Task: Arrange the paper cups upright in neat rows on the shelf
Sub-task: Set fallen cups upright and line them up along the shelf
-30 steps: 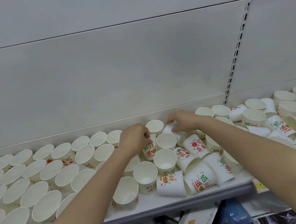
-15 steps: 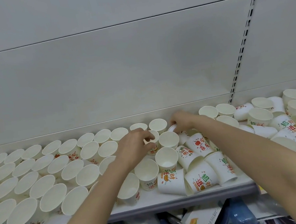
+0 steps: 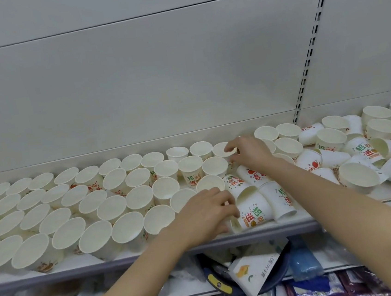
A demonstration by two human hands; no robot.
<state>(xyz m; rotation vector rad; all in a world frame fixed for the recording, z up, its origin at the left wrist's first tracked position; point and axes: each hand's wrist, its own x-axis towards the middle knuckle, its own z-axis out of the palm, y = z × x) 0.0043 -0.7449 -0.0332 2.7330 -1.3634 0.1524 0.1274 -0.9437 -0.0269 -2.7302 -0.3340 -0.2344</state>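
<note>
White paper cups with green and orange print cover the grey shelf (image 3: 129, 258). Several upright cups (image 3: 75, 208) stand in rows on the left half. Toppled cups (image 3: 277, 197) lie in a heap at the middle and right. My right hand (image 3: 250, 154) reaches to the back row and pinches the rim of an upright cup (image 3: 220, 149) there. My left hand (image 3: 204, 215) is near the shelf's front edge, its fingers curled over the open end of a cup lying on its side (image 3: 253, 214).
A white back panel (image 3: 158, 79) with a slotted upright (image 3: 309, 51) rises behind the shelf. More upright and tipped cups (image 3: 359, 174) crowd the far right. Below the shelf lie packaged goods, a white carton (image 3: 253, 272) and a blue pack (image 3: 303, 264).
My left hand has come from the back rows toward the front and now grips a lying cup. My right hand has stood a cup upright in the back row.
</note>
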